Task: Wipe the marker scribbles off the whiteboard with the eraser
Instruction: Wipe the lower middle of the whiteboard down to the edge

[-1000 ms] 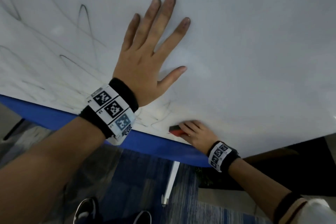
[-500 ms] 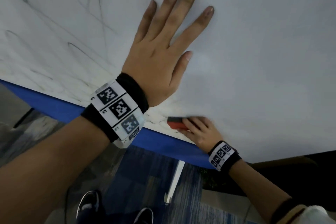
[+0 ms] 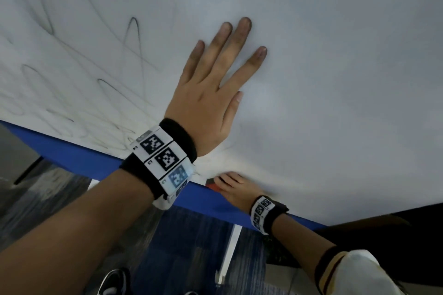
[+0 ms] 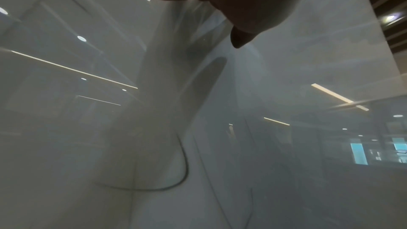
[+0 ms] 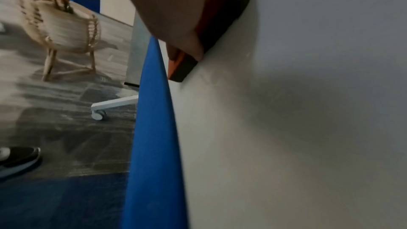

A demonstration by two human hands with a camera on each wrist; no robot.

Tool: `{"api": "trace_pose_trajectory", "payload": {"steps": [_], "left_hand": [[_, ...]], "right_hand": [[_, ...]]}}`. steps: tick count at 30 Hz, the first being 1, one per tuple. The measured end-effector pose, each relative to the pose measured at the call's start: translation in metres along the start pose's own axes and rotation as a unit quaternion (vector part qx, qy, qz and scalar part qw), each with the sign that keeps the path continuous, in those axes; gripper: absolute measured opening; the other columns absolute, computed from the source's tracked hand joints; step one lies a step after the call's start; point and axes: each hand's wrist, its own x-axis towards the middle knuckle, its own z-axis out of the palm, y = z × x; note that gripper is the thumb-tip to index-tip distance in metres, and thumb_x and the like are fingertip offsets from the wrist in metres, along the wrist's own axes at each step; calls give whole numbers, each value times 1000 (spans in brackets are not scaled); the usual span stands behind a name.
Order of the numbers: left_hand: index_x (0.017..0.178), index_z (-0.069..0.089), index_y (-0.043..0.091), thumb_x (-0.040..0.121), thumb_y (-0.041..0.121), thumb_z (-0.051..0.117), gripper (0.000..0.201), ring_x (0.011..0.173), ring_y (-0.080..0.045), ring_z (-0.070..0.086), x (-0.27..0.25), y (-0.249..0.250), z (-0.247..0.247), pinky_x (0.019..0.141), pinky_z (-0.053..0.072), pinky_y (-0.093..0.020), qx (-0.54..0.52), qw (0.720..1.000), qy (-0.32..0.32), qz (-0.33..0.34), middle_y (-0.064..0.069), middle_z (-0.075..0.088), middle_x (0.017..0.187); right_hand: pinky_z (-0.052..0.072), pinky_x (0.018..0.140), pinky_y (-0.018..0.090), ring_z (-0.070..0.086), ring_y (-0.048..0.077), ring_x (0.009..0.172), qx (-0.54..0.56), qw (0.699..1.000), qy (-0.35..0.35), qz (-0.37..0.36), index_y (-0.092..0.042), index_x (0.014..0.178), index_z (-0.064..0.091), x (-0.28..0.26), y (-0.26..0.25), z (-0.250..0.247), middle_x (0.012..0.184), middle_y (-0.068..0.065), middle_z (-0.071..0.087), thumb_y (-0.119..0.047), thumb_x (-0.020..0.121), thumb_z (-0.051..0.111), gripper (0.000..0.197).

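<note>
The whiteboard fills most of the head view, with a blue lower edge. Grey marker scribbles cover its left part. My left hand lies flat on the board with its fingers spread and straight. Low down, my right hand grips the red eraser and presses its dark pad against the board just above the blue edge. The right wrist view shows the eraser under my fingers, touching the whiteboard. A thin curved scribble shows in the left wrist view.
Below the board are grey and blue carpet, a white wheeled stand leg and my dark shoes. A potted plant in a wicker stand is on the floor behind the board's edge.
My right hand has slid the eraser left and down along the board's lower edge. My left hand stays flat on the board; its thumb has drawn in towards the fingers.
</note>
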Motion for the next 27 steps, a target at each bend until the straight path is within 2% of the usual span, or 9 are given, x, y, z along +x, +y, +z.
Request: {"api": "trace_pose_trajectory", "payload": {"steps": [4,7,11,14,17,20,23,25,27], "left_hand": [[159,23,20,101,13,46,63,156,-31,6,1,-3,-11,127,9,-49,-23,999,-30,5,-15,10,167],[159,23,22,98,5,46,68,156,-27,2,2,-1,-20,127,9,-47,-65,996,-54,5,-11,7,168],[159,18,25,89,-7,44,81,156,-16,6,4,-12,-45,128,10,-45,-131,988,-84,4,1,9,168],[160,17,27,78,-15,44,95,156,-16,8,3,-25,-59,127,13,-47,-76,993,-91,20,5,12,168],[159,20,28,73,-21,43,102,156,-19,6,-5,-39,-64,127,12,-48,-56,993,-104,10,3,10,168],[159,20,29,71,-22,41,105,156,-19,5,-7,-39,-67,127,11,-49,-62,990,-124,0,4,11,168],[159,20,30,72,-23,41,104,156,-19,5,-5,-33,-68,127,10,-49,-76,989,-129,-14,3,12,168],[159,19,29,72,-22,41,104,156,-17,4,-5,-33,-68,127,10,-49,-86,987,-136,-20,5,11,168],[160,16,29,72,-21,41,104,156,-12,4,-7,-37,-72,127,10,-48,-104,984,-144,-30,9,11,167]], "right_hand": [[40,98,43,55,30,110,-21,992,117,41,-21,112,77,4,53,-79,123,8,69,-10,98,56,28],[41,94,44,53,30,107,-76,935,308,157,-34,113,79,17,100,-171,126,7,60,-15,96,69,27],[41,97,46,51,30,109,-108,865,403,280,-41,107,79,23,107,-196,124,6,57,-13,88,74,34],[44,89,45,53,29,105,-79,909,333,238,-36,109,80,28,64,-127,125,6,57,-9,88,73,35],[43,94,44,58,28,107,-46,989,112,85,-25,104,80,20,15,-42,123,6,67,-13,78,84,29],[39,101,39,69,24,102,-41,998,-35,32,-19,104,79,18,-10,-7,117,2,73,-20,68,89,38],[35,108,40,67,25,103,-38,998,-1,41,-18,101,80,41,-9,-25,116,3,73,-14,88,63,22],[34,114,43,64,28,108,-20,992,97,76,-21,100,80,58,8,-58,119,6,72,-7,99,45,38],[31,118,47,61,30,112,-26,971,208,111,-24,105,79,75,40,-115,123,10,71,-7,104,46,37]]}}
